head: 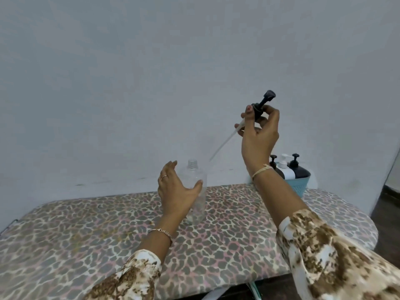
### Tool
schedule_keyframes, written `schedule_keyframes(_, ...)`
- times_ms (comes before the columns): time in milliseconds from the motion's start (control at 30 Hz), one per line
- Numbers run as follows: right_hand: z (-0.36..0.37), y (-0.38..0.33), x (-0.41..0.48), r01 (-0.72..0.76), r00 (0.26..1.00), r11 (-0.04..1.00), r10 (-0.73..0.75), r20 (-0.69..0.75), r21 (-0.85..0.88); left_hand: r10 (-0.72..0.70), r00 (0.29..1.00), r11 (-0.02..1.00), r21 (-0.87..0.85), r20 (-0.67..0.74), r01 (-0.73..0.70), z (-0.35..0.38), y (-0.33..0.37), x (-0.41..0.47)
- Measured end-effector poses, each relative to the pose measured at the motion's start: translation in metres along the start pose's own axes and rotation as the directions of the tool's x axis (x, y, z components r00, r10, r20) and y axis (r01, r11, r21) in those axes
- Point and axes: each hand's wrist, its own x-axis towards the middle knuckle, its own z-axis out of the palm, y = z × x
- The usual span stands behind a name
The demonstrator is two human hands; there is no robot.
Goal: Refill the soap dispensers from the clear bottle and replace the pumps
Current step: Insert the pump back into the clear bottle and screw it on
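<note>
- Up right: my right hand [259, 135] pinches the pump [263, 105], tube [223, 144] slanting down-left toward the clear bottle [201, 204] neck.
- My left hand [175, 189]: spread, empty, nearest it (thumb perhaps touching).

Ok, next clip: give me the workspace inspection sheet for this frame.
Surface: table under a leopard-print cover.
Job's things: clear bottle upright, uncapped; black pump with dip tube held aloft; three pump dispensers in a blue basket, far right.
Clutter: nothing seen.
Grippers: left hand open at the bottle, thumb touching it; right hand pinches the pump.
Cables: nothing seen.
Surroundings: plain wall behind; dark floor at right.
</note>
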Motion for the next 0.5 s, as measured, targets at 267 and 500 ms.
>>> schedule_keyframes(267,0.037,-0.005,0.005,0.018,0.995,1.000,-0.016,0.099,-0.016,-0.042,0.981,0.997,0.067,0.192,0.030,-0.001,-0.013,0.019)
schedule_keyframes(500,0.049,0.012,0.006,0.019,0.987,0.997,-0.007,0.161,-0.070,0.001,0.983,0.998,0.058,0.185,-0.012,0.009,-0.012,0.030)
